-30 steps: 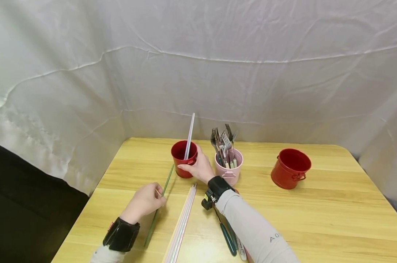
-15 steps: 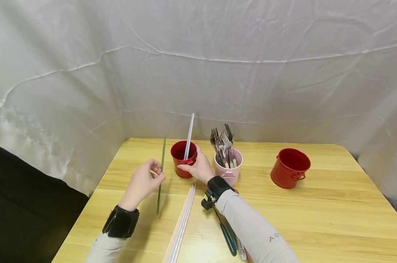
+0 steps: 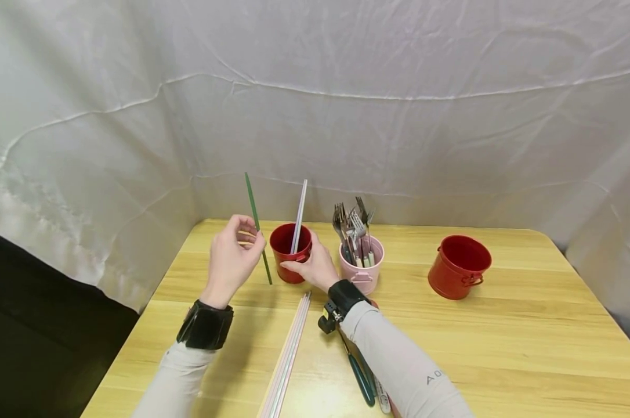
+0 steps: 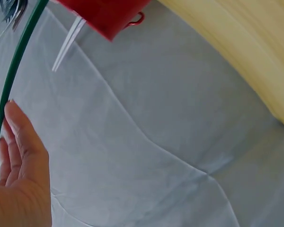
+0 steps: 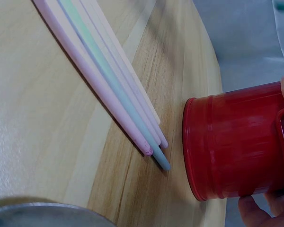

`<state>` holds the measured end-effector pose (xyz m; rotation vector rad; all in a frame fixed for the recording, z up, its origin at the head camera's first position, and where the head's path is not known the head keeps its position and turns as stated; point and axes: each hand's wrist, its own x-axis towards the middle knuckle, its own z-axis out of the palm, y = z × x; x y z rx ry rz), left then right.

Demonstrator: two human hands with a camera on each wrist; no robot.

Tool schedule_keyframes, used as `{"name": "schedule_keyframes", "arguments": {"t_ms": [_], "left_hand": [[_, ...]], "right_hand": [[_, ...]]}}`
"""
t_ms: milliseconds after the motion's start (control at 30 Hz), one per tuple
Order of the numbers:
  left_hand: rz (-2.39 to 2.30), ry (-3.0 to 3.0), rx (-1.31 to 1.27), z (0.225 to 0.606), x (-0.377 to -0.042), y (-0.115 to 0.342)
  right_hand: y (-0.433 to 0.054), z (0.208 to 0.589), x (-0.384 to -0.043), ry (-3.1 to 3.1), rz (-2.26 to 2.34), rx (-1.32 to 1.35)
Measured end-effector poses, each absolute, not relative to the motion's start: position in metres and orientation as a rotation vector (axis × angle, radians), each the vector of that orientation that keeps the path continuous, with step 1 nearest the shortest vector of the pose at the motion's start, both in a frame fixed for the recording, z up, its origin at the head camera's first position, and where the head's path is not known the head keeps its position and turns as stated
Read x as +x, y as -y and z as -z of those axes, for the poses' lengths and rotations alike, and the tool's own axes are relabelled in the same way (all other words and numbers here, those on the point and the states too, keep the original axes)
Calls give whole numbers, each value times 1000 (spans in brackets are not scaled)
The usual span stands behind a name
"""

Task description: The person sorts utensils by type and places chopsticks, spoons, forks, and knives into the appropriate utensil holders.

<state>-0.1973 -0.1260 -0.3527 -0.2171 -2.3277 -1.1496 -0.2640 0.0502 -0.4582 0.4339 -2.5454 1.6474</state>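
Observation:
A green chopstick (image 3: pixel 252 203) is pinched between the thumb and fingers of my left hand (image 3: pixel 232 255). It stands nearly upright, tilted slightly left at the top, off the table and just left of a small red bucket (image 3: pixel 285 264). Pale chopsticks (image 3: pixel 300 212) lean inside that bucket. My right hand (image 3: pixel 317 264) grips the bucket by its right side near the handle. In the right wrist view, the thumb and fingertips lie on either side of the red bucket (image 5: pixel 236 142). The left wrist view shows the green chopstick (image 4: pixel 16 61) running past the thumb.
Several pastel chopsticks (image 3: pixel 289 354) lie in a bundle on the wooden table (image 3: pixel 529 348). A pink bucket (image 3: pixel 364 281) holds several forks (image 3: pixel 358 223). Another red bucket (image 3: pixel 453 278) stands farther right. Green-handled utensils (image 3: pixel 362 380) lie partly under the right forearm.
My left hand has raised the green chopstick off the table, moving it away from me and turning it from lying flat to nearly upright. The right hand has stayed on the red bucket.

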Motion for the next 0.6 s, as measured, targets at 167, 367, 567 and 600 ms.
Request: {"name": "schedule_keyframes", "arguments": {"t_ms": [167,367,567,600], "left_hand": [[1176,2200,-253,342,-207,117],[1174,2133,-278,333,-220,106],[1203,2188,-278,339,-234,98],[1201,2205,-273,342,-237,97]], "right_hand": [[-51,458,-264,2543,-1636,443],[-51,457,-264,2541,-1629,452],[-50,458,-266,2560,-1604,435],[-50,459,-265,2562,-1600,433]]}}
